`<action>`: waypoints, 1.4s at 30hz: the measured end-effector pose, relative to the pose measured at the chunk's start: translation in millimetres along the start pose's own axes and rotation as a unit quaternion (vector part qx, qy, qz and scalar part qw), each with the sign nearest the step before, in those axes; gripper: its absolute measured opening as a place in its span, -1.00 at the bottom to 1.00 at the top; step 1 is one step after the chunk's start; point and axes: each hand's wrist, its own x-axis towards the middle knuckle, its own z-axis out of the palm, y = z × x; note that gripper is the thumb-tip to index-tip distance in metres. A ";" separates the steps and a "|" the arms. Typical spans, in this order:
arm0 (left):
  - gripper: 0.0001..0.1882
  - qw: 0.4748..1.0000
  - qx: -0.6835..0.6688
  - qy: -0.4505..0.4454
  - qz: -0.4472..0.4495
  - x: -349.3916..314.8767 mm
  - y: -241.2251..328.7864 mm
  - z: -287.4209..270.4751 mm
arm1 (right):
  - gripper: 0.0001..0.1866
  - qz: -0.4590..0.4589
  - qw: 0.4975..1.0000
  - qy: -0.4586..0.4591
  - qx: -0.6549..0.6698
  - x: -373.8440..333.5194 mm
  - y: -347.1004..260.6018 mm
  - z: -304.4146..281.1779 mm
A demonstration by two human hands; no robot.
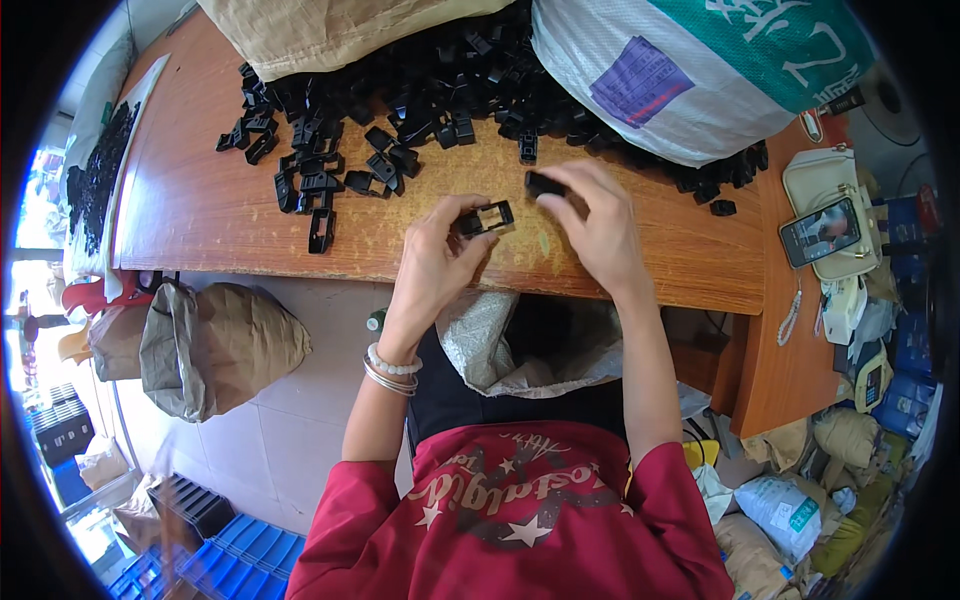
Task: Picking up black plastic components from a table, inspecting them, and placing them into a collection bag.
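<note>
Between the thumb and fingers of my left hand (pixel 437 248) is a black plastic frame-shaped part (pixel 489 218) with an open middle, held just above the table's front edge. My right hand (pixel 600 222) pinches another small black plastic part (pixel 543 185), a little to the right of the first and apart from it. The fingers partly cover both pieces. Beyond my hands lies a wide heap of similar black plastic parts (pixel 440 95). One loose black frame (pixel 321 230) rests at the near left end of the heap.
A brown sack (pixel 330 35) and a white-and-green woven sack (pixel 640 80) stand over the heap. An open white woven sack (pixel 470 345) hangs below the table edge at my lap. To the right are a phone (pixel 822 233) and a cream bag (pixel 825 175).
</note>
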 end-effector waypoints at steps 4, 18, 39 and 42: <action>-0.61 0.991 -0.071 -0.060 -0.096 -2.7 5.0 -1.1 | -0.71 -0.057 0.996 -0.048 0.053 -7.4 -25.5 1.7; -0.70 0.983 -0.176 -0.053 -0.027 -9.2 28.5 9.5 | -0.65 0.080 0.984 -0.002 0.158 -25.7 -34.7 4.8; -0.78 0.940 0.325 0.039 0.098 53.8 -2.3 11.8 | -0.68 0.107 0.988 0.029 -0.110 25.7 5.5 34.8; -0.76 0.964 0.239 0.053 0.105 28.6 0.9 8.7 | -0.66 0.098 0.988 0.026 -0.113 12.4 1.0 31.7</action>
